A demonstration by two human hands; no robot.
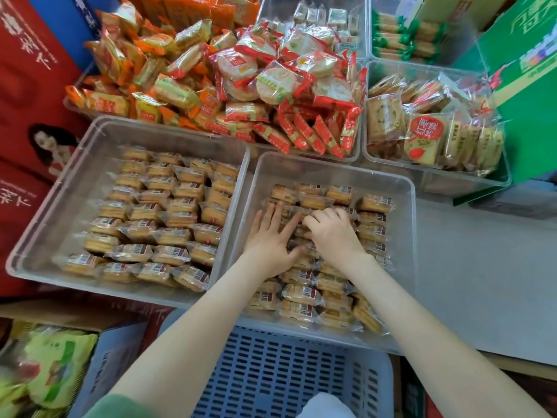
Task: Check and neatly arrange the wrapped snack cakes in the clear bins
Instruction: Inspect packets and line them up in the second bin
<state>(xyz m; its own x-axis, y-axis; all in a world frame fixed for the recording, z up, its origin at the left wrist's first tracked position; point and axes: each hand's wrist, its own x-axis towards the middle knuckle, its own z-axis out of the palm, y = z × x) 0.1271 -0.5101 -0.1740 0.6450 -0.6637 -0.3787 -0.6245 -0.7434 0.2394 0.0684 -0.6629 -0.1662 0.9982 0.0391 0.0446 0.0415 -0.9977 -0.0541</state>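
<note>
Snack cakes (pixel 301 294) lie under the left hand (pixel 269 241) — flat and splayed — and the right hand (pixel 333 235), curled round one.

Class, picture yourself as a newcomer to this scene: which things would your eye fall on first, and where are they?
First, the two bare hands in the right clear bin: the left hand lies flat on the snack cakes, the right hand curls its fingers into them. Behind, a bright heap of red and orange packets overflows; the left bin holds tidy rows.
</note>
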